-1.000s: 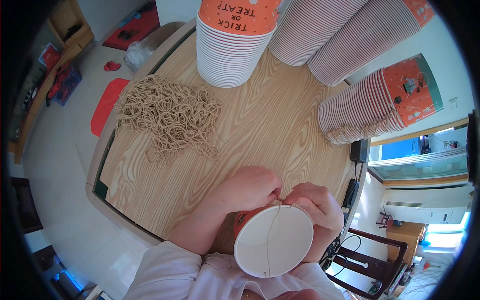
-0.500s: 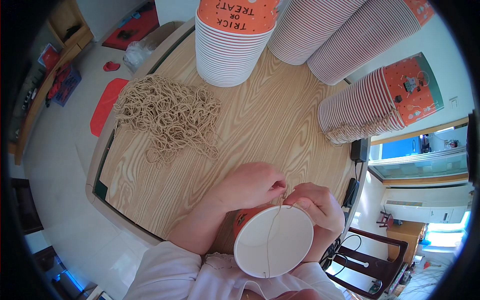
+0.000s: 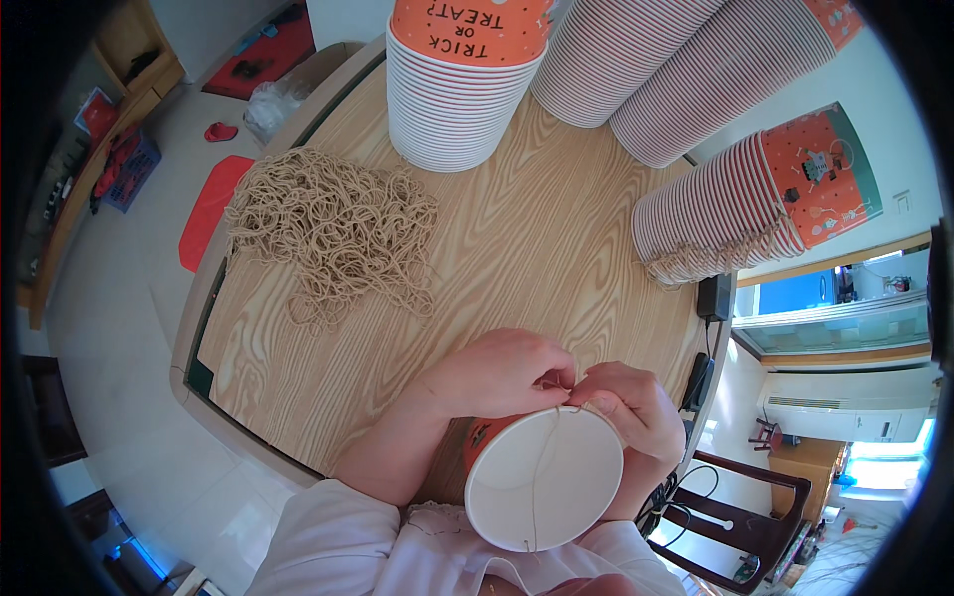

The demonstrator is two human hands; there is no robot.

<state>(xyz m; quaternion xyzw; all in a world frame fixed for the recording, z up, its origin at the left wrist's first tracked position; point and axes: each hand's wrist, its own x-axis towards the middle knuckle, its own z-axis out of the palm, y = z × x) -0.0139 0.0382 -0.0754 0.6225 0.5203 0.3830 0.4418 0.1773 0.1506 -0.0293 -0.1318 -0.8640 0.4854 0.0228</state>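
Observation:
An orange paper bucket (image 3: 502, 492) rests tilted against my body at the table's near edge, its white inside facing up. A thin tan string (image 3: 540, 467) crosses its mouth from the near rim to the far rim. At the far rim my left hand (image 3: 512, 372) is closed, fingertips pinching the string's end. Right beside it, my right hand (image 3: 638, 405) is closed at the rim, thumb and fingers on the string and touching the bucket. The fingertips of both hands partly hide the string there.
A tangled heap of tan strings (image 3: 333, 233) lies on the wooden table (image 3: 537, 228) at the left. Tall stacks of buckets (image 3: 455, 114) stand at the back. Another stack (image 3: 711, 204) lies at the right, strings hanging along it. A black power adapter (image 3: 713, 300) sits at the right edge.
My left hand has shifted slightly right, its fingers now curled closer to my right hand at the rim. The bucket and right hand have hardly moved.

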